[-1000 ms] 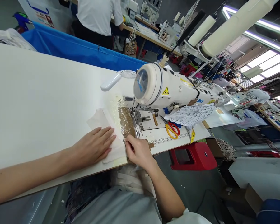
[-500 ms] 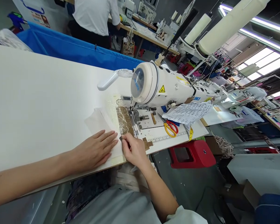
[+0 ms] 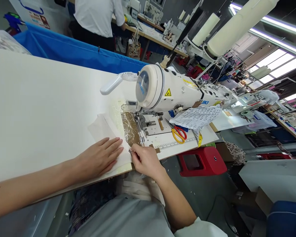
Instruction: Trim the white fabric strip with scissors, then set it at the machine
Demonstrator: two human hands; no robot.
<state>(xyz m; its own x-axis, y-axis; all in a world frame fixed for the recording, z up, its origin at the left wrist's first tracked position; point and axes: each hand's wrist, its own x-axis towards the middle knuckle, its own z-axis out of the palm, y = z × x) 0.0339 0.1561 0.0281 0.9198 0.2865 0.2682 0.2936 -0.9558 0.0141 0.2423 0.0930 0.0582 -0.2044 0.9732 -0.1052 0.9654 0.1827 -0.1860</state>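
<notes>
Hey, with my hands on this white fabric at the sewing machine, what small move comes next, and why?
Probably slide the thin white fabric piece forward toward the presser foot. The left hand lies flat on it, the right hand pinches its near edge, and the edge sits short of the white sewing machine.
</notes>
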